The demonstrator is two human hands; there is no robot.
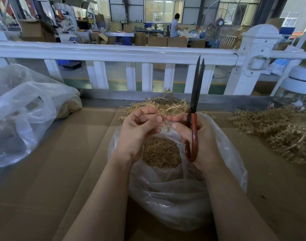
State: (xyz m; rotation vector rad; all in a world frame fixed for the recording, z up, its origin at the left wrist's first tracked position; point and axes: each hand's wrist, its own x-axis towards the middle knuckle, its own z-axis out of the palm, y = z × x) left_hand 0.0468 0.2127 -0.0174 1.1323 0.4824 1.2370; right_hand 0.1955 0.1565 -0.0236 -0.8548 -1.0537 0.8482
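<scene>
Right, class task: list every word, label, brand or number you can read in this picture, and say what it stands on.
No text here can be read for certain.
On the wall posters, far left: print too blurred to read.
On the yellow label in the far workshop: too small to read.
On the scissors, the gold sprig and the plastic bag: no lettering visible.

Scissors (195, 101) — dull dark metal blades, glossy red handles; thin clear plastic bag (166, 197); matt brown cardboard (44, 171).

Bag (175, 197) — sprigs (159, 105) behind (scissors (195, 108) right)
</scene>
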